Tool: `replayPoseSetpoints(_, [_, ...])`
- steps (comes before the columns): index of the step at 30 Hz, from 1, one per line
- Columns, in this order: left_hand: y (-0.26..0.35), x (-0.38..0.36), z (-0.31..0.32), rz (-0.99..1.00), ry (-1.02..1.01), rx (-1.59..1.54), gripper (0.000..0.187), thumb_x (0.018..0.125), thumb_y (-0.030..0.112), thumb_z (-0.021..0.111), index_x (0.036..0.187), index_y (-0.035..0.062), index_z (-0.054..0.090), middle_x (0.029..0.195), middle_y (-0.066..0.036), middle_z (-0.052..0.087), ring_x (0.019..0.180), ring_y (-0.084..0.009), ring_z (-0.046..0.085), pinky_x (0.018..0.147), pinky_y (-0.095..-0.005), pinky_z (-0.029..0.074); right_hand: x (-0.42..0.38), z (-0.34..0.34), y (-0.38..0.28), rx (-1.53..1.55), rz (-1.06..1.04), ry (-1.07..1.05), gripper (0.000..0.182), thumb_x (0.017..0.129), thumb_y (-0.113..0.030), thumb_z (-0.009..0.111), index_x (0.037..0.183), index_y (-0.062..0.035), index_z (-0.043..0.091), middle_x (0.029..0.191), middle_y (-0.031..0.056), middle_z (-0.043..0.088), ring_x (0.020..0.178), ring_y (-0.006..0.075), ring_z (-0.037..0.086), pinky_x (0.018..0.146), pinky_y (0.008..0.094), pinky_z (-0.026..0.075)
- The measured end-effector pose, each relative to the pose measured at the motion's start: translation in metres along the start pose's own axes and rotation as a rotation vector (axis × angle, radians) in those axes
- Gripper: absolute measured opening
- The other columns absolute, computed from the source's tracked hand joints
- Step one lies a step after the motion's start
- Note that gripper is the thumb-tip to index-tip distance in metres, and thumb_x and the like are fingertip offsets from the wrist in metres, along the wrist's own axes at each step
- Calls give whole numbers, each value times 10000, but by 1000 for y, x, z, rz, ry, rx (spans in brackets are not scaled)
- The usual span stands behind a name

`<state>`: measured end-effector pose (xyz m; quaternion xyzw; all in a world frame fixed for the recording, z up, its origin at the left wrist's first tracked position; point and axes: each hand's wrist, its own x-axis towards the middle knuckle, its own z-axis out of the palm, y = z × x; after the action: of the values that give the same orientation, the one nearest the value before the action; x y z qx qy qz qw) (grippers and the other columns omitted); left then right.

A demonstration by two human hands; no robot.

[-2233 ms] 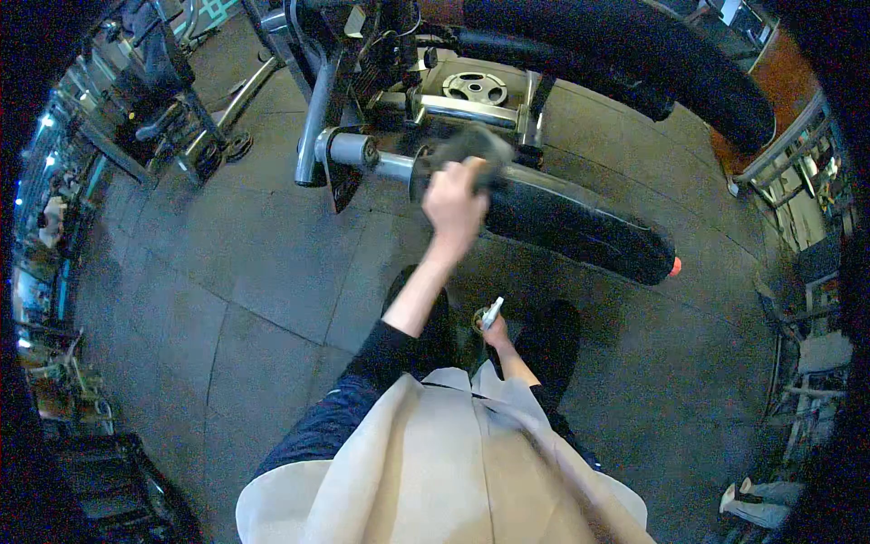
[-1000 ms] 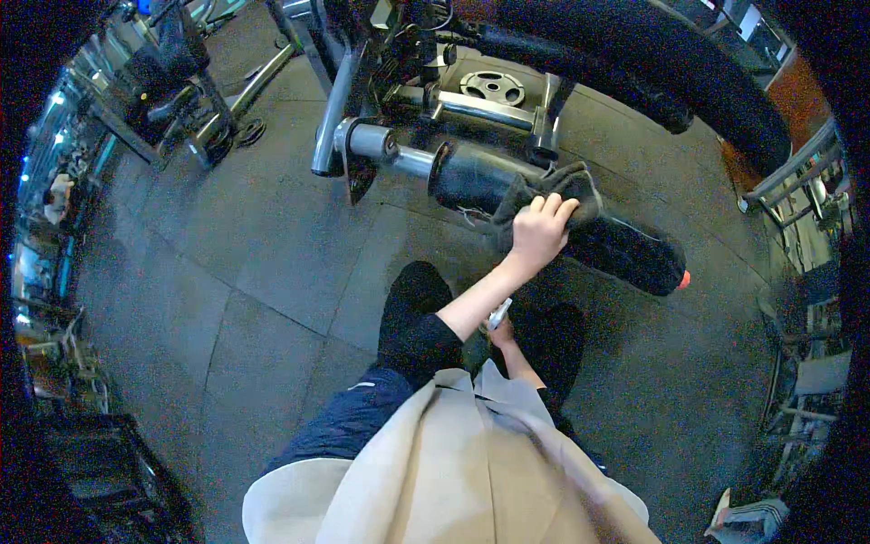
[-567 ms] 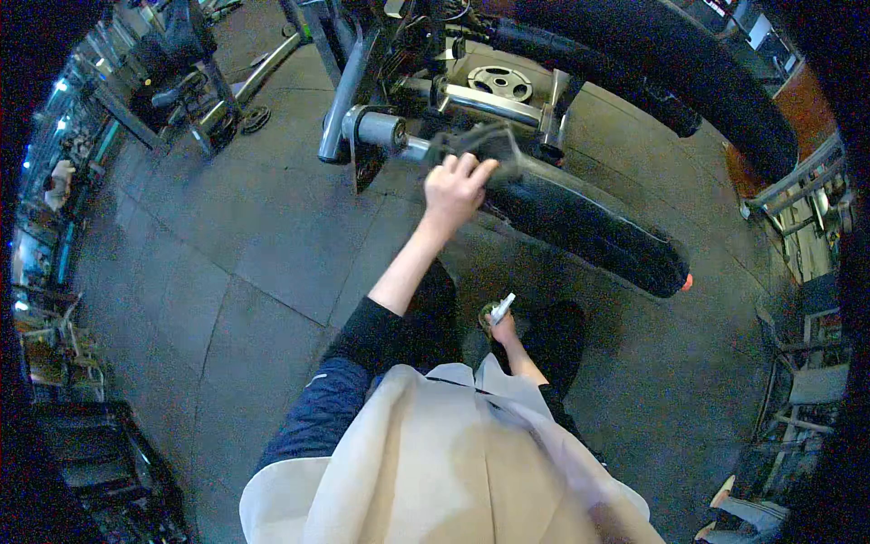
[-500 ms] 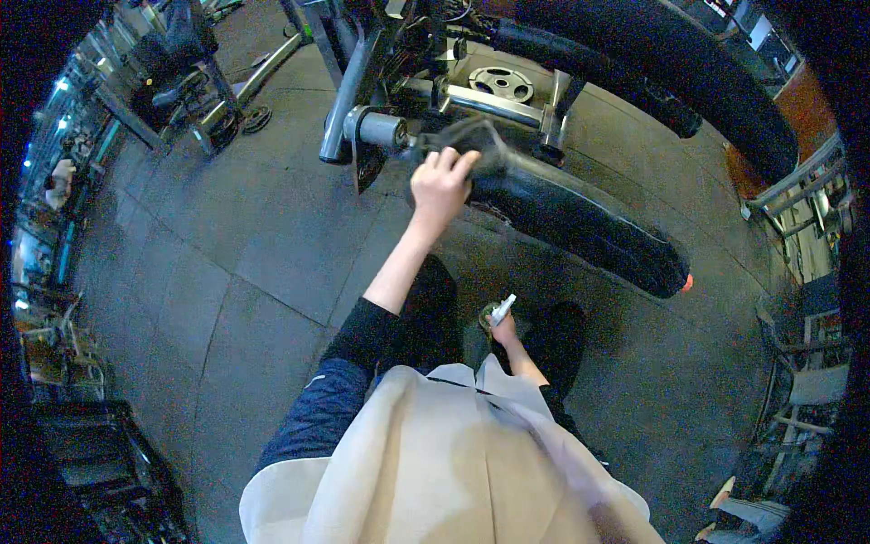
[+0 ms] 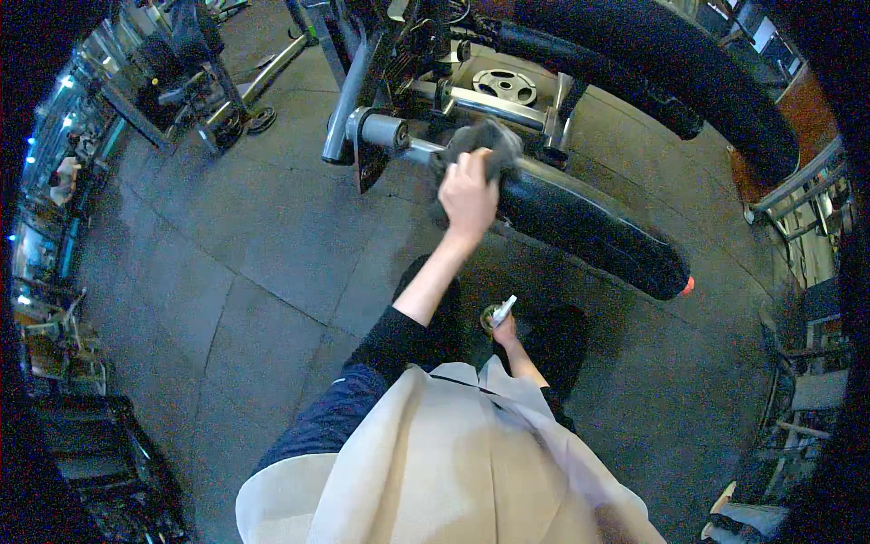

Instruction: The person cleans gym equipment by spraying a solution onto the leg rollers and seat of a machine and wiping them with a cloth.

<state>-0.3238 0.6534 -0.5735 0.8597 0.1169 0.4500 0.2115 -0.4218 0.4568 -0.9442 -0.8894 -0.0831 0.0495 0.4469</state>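
My left hand [image 5: 469, 197] is closed on a dark grey cloth [image 5: 497, 140], which is blurred by motion. The cloth lies against the near end of a long black padded bench [image 5: 603, 227] on a gym machine. Just left of it is a grey cylindrical roller [image 5: 383, 130] on the metal frame. Lower down, close to my body, my right hand [image 5: 506, 333] is wrapped round a spray bottle with a white nozzle [image 5: 505, 310]. Most of the bottle's body is hidden by the hand.
Dark rubber tiles [image 5: 263, 236] cover the floor. A weight plate [image 5: 504, 86] lies behind the machine's frame. A second, larger black pad [image 5: 707, 82] stretches across the upper right. More gym equipment [image 5: 204, 82] stands at the upper left, and chairs [image 5: 802, 195] line the right edge.
My left hand has slid to the right with the cloth, from the end of the bench by the roller further along the pad. My right hand and the spray bottle stay about where they were.
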Motion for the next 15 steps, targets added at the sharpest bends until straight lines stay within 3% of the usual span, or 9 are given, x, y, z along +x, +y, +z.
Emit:
replayPoseSetpoints(2, [29, -17, 12, 139, -67, 66, 366, 647, 84, 628, 1000, 164, 579, 797, -35, 511, 710, -223, 549, 552, -352, 468, 1, 1, -1, 119, -35, -12, 536, 720, -154, 741, 1181, -34, 496, 1056, 140, 626, 938, 305, 618, 814, 404, 500])
replayPoseSetpoints(4, [65, -43, 22, 252, -91, -105, 314, 669, 72, 596, 975, 144, 589, 771, -36, 492, 678, -215, 537, 500, -347, 445, 1, 4, 2, 313, -99, -22, 536, 723, -143, 736, 1190, -45, 494, 1028, 111, 626, 913, 277, 619, 806, 407, 503])
replayPoseSetpoints(5, [82, -57, 27, 266, -136, -124, 317, 668, 76, 601, 977, 141, 587, 779, -38, 490, 677, -211, 534, 503, -343, 447, 11, 24, 38, 78, -235, -43, 489, 737, -65, 704, 1176, -77, 489, 1032, 64, 597, 922, 225, 595, 804, 383, 506])
replayPoseSetpoints(6, [98, -67, 29, 288, -164, -193, 326, 669, 103, 619, 991, 144, 584, 809, -34, 497, 702, -208, 542, 511, -334, 455, 15, 35, 58, 33, -247, -58, 503, 739, -72, 706, 1188, -75, 480, 1041, 67, 595, 933, 223, 590, 812, 382, 501])
replayPoseSetpoints(7, [109, -76, 30, 308, -247, -274, 545, 547, 127, 723, 1067, 162, 563, 877, -32, 504, 767, -228, 540, 553, -346, 482, 15, 36, 65, 53, -217, -76, 517, 741, -78, 708, 1201, -74, 472, 1050, 69, 592, 943, 221, 584, 820, 381, 496])
replayPoseSetpoints(10, [111, -94, 33, 609, -545, -533, 492, 632, 206, 743, 1081, 144, 553, 947, -49, 532, 828, -246, 565, 615, -369, 514, 15, 37, 65, 133, -118, -96, 561, 746, -97, 713, 1237, -69, 446, 1076, 76, 586, 975, 215, 569, 843, 378, 482])
replayPoseSetpoints(12, [98, -110, 43, 790, -819, -538, 445, 693, 242, 726, 1090, 144, 550, 944, -73, 556, 845, -283, 597, 649, -401, 523, 14, 35, 59, 199, -72, -110, 590, 749, -110, 717, 1262, -66, 429, 1094, 81, 581, 996, 211, 558, 859, 376, 472])
replayPoseSetpoints(14, [67, -128, 52, 712, -1035, -527, 380, 781, 339, 659, 1076, 118, 564, 903, -102, 597, 853, -316, 628, 671, -443, 521, 13, 34, 58, 308, -24, -128, 620, 752, -123, 721, 1286, -63, 411, 1112, 86, 577, 1017, 207, 548, 874, 374, 462])
replayPoseSetpoints(15, [45, -137, 52, 602, -1062, -498, 384, 814, 393, 631, 1063, 105, 584, 963, -113, 614, 904, -330, 622, 710, -447, 520, 14, 31, 51, 365, -1, -141, 635, 754, -129, 722, 1299, -61, 403, 1121, 88, 575, 1028, 205, 543, 882, 373, 457])
